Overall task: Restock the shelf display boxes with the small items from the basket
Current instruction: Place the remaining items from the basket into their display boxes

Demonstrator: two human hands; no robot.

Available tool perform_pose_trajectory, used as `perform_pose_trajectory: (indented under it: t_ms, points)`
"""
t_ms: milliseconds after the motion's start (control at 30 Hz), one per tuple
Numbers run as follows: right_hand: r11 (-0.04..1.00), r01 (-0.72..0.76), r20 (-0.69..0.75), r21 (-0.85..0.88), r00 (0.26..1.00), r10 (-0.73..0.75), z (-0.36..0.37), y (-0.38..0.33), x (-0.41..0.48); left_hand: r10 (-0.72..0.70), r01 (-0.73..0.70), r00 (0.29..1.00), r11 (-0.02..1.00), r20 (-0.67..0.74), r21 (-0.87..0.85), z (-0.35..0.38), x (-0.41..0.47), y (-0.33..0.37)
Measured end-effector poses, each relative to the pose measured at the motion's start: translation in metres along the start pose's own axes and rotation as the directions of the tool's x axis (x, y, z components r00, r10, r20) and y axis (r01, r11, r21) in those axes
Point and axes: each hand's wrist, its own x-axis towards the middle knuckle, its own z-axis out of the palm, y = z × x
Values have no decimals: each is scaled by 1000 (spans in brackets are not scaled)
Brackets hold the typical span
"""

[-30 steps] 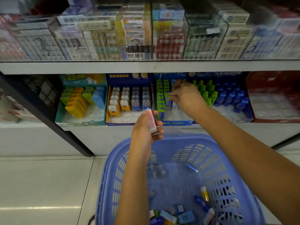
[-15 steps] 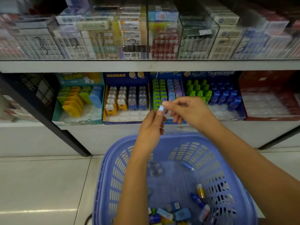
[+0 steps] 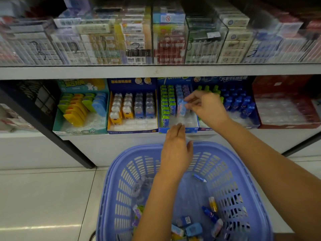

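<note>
Judging by loose items (image 3: pixel 192 229) lying in the basket (image 3: pixel 231 152) below the blue display box (image 3: pixel 192 130), restocking was deemed unfinished: a small packet (image 3: pixel 182 106) was pinched by the right hand (image 3: pixel 208 108) over that box, the left hand (image 3: pixel 175 148) held flat and empty before it.

"30" atop blue display box (image 3: pixel 225 78)

blue-and-pink packet (image 3: pixel 182 106): pinched by right hand (image 3: pixel 207 108), held tilted over blue display box (image 3: pixel 178 130) | box: green packets (image 3: pixel 165 105) stood in left rows, clear tray exposed at front | lilac basket (image 3: pixel 111 188): loose small items (image 3: pixel 193 229) scattered at near end
</note>
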Motion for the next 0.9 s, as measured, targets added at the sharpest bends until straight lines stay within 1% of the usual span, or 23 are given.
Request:
perform_pose_trajectory:
  t_ms: [67, 200, 233, 300, 367, 433, 500, 533, 567, 600, 633, 667, 700, 733, 767, 800, 833, 867, 900]
  points:
    - [1000, 28, 6, 13, 1000, -28, 9, 8, 0, 17, -17, 1000, 1000, -20, 2, 1, 1, -2]
    - [1000, 24, 41, -4, 999, -24, 18, 21, -2, 28, -28, 999, 1000, -28, -6, 2, 3, -7]
    - [998, 45, 46, -38, 998, -44, 18, 21, -2, 36, -36, 999, 999, -26, -1, 3, 4, -7]
    - [979, 141, 61, -145, 989, -133, 15, 17, 1, 50, -50, 999, 999, -20, 14, 3, 5, -10]
    - [950, 203, 109, -236, 977, -182, 11, 9, 5, 56, -56, 998, 998, -11, 17, 2, 6, -10]
    - [927, 207, 182, -313, 971, -156, 6, 0, 6, 71, -72, 997, 997, -19, -34, 1, 2, -10]
    - [915, 173, 195, -365, 975, -106, 1, -6, -3, 96, -113, 989, 981, -110, -157, 0, -4, -11]
    - [923, 134, 177, -360, 981, -74, -1, -9, -13, 90, -125, 982, 968, -166, -218, 1, -7, -13]
    - [939, 86, 172, -333, 985, -30, -2, -10, -28, 69, -118, 979, 958, -190, -260, 4, -10, -16]
    - [949, 30, 215, -314, 976, 40, 0, -8, -46, 39, -85, 985, 957, -166, -276, 9, -13, -21]
    - [941, -16, 311, -339, 942, 128, 6, -3, -66, 5, -28, 996, 967, -88, -254, 16, -15, -26]
    - [909, -42, 435, -415, 868, 239, 17, 6, -86, -41, 48, 998, 982, 44, -180, 27, -18, -32]
    - [868, -51, 545, -494, 760, 355, 30, 18, -105, -101, 116, 973, 991, 206, -63, 39, -22, -40]
    - [828, -71, 620, -557, 627, 471, 45, 33, -123, -177, 166, 912, 984, 371, 62, 55, -30, -49]
    - [791, -110, 655, -601, 499, 567, 60, 50, -139, -251, 194, 821, 967, 513, 162, 70, -41, -59]
    - [747, -180, 652, -640, 388, 651, 75, 68, -153, -309, 208, 721, 950, 620, 232, 85, -54, -69]
    - [697, -235, 634, -678, 292, 716, 88, 86, -167, -347, 216, 633, 938, 692, 273, 96, -67, -78]
    - [657, -250, 611, -711, 244, 753, 100, 101, -181, -366, 207, 575, 930, 732, 302, 105, -78, -85]
    - [633, -250, 588, -732, 238, 773, 109, 114, -193, -371, 177, 544, 928, 752, 329, 112, -86, -90]
